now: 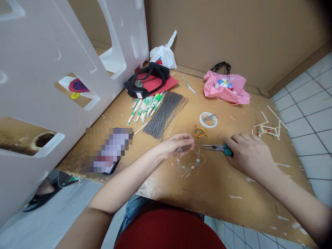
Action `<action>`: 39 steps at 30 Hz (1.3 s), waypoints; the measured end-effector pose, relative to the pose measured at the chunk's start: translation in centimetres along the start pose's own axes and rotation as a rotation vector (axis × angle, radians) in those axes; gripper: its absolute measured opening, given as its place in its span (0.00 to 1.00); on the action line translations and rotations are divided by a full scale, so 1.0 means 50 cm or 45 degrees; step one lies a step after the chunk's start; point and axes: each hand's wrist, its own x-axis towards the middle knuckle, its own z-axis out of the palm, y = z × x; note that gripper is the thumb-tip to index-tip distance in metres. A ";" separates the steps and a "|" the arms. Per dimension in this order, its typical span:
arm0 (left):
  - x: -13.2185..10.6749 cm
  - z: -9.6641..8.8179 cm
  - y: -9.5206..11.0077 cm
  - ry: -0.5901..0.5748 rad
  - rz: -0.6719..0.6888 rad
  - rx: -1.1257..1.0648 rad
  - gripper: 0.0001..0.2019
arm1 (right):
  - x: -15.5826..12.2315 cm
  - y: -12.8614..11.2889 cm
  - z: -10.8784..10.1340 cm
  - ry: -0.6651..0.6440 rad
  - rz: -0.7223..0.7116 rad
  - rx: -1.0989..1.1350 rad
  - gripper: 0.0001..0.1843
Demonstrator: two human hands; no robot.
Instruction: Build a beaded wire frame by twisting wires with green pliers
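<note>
My left hand (181,143) pinches the upper part of a thin wire ring with small beads (192,167), its loops hanging below the fingers over the table. My right hand (247,148) is wrapped round the green handles of long-nose pliers (216,148). The plier tips point left, close to the ring and my left fingertips; whether they touch the wire I cannot tell. Just beyond lie a small bundle of red, yellow and green bands (200,131) and a white plastic ring (208,119) with short grey wires across it.
Grey wires (164,114) lie beside wrapped chopsticks (145,107) and a black headset (147,81) on red paper. A phone (112,152) rests at left. Farther back are a pink bag (225,88) and a white bag (164,55); joined sticks (269,129) lie right. A white plastic panel (77,45) borders the left.
</note>
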 end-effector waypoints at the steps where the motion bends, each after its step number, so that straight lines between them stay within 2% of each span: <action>1: -0.001 0.000 0.001 -0.031 -0.019 -0.002 0.13 | 0.002 -0.003 0.000 -0.009 -0.023 0.035 0.04; 7: -0.006 0.007 0.007 -0.116 -0.042 0.125 0.13 | 0.008 -0.015 -0.010 -0.121 -0.138 0.221 0.04; 19: -0.008 0.008 0.006 -0.122 0.032 0.177 0.14 | -0.005 -0.026 -0.019 -0.117 -0.079 0.174 0.05; 28: -0.009 0.018 0.005 -0.110 0.019 0.250 0.16 | -0.005 -0.021 -0.017 -0.135 -0.141 0.233 0.04; 34: -0.008 0.017 0.005 -0.102 0.045 0.216 0.16 | -0.012 -0.027 -0.017 -0.107 -0.082 0.231 0.05; 39: -0.009 0.017 0.004 -0.093 0.038 0.210 0.16 | -0.019 -0.031 -0.013 -0.184 -0.042 0.276 0.04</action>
